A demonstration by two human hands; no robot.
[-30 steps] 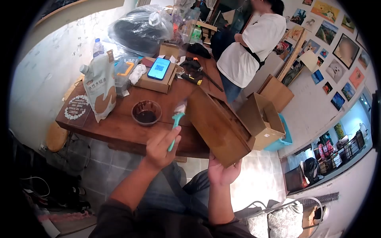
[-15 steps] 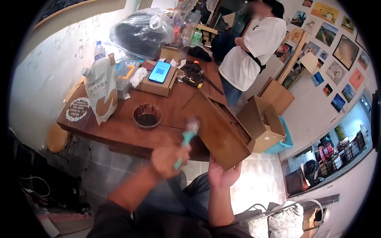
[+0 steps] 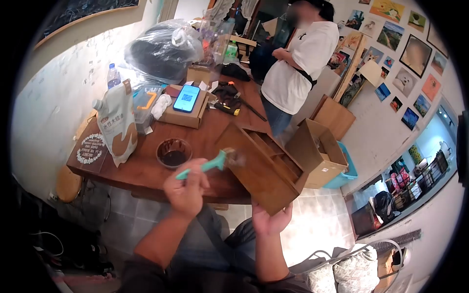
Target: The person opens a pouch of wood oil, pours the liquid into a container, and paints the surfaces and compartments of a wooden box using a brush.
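Note:
My left hand [image 3: 185, 188] grips a brush [image 3: 207, 166] by its turquoise handle, the bristles at the side panel of a brown wooden box. The wooden box [image 3: 264, 171] is tilted, with open compartments facing right. My right hand [image 3: 271, 219] holds its lower end from below, past the table's front edge. To the left of the brush, a clear bowl [image 3: 174, 153] with dark liquid stands on the wooden table [image 3: 141, 171]. A white and brown pouch [image 3: 116, 122] stands upright left of the bowl.
A phone [image 3: 186, 98] lies on a small cardboard box [image 3: 181, 117], beside tools [image 3: 228, 100]. Behind are a plastic-wrapped bundle [image 3: 161, 53] and a bottle [image 3: 113, 75]. A person [image 3: 298, 63] stands beyond the table. An open carton [image 3: 317, 158] is at the right.
The brush has turned from steep to nearly level, its bristles now over the box's side. The box shows more of its compartments. The whole view has shifted slightly.

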